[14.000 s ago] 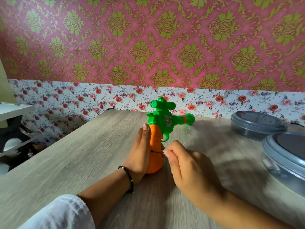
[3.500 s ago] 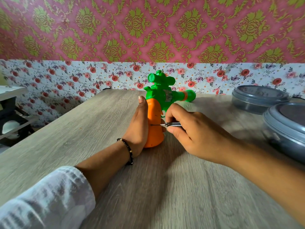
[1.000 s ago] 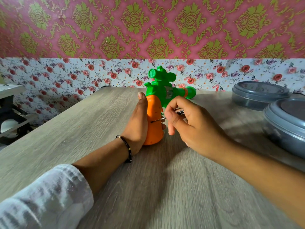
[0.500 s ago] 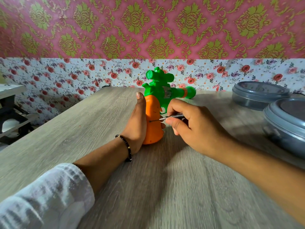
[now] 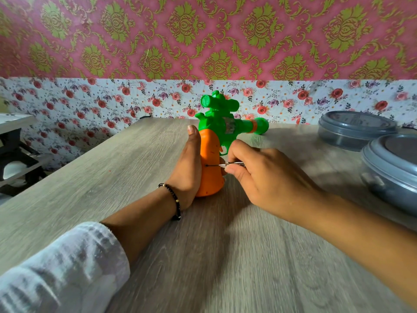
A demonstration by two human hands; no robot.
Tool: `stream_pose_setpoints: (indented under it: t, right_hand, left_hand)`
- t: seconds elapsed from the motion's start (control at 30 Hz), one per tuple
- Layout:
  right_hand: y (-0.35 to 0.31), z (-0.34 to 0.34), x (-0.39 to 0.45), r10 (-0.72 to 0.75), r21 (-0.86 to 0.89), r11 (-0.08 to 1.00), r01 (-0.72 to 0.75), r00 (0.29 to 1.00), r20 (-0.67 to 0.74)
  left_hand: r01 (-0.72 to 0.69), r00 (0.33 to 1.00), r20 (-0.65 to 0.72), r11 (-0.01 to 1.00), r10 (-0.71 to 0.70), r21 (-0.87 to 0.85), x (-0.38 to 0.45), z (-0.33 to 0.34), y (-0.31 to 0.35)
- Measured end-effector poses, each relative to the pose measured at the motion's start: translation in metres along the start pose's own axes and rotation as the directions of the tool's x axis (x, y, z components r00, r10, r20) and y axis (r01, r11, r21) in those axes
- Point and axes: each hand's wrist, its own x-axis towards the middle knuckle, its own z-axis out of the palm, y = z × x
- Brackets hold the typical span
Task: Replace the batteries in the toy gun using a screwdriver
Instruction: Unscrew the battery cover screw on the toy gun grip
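The toy gun (image 5: 222,129) stands upright on the wooden table (image 5: 94,181), green body on top and orange carrot-shaped grip (image 5: 211,154) below, barrel pointing right. My left hand (image 5: 188,170) grips the orange grip from the left, thumb up along its back. My right hand (image 5: 264,177) pinches a thin metal screwdriver (image 5: 228,164) held level, its tip set into a small hole in the right side of the orange grip. No batteries are in view.
Two grey lidded round containers stand at the right, one at the back (image 5: 356,129) and a bigger one nearer (image 5: 392,170). A white shelf unit (image 5: 13,141) stands off the table's left edge. A floral wall runs behind.
The right hand's fingers have shifted round the screwdriver, whose tip stays in the orange grip. The gun and my left hand have hardly moved.
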Motion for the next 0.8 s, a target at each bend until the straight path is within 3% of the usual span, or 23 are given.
stream_pose_setpoints:
  t: [0.3,0.47,0.53,0.8]
  right_hand:
    - [-0.001,0.004,0.000,-0.024,0.144,0.989,0.035,0.996,-0.081]
    - [-0.003,0.009,-0.006,0.031,-0.117,0.991,-0.057,0.976,-0.214]
    - [-0.003,0.010,-0.006,0.038,-0.143,0.987,-0.074,0.971,-0.237]
    - [0.003,0.008,0.000,0.033,0.173,0.985,-0.004,0.985,-0.167]
  left_hand:
    - [-0.039,0.999,-0.002,0.999,0.039,0.029,0.000,-0.002,-0.001]
    - [-0.025,1.000,0.000,0.999,0.025,0.044,0.000,-0.001,0.000]
    - [-0.034,0.999,-0.002,0.998,0.034,0.058,0.000,-0.001,0.001]
    - [-0.018,0.997,-0.068,0.997,0.024,0.078,-0.002,0.001,0.003]
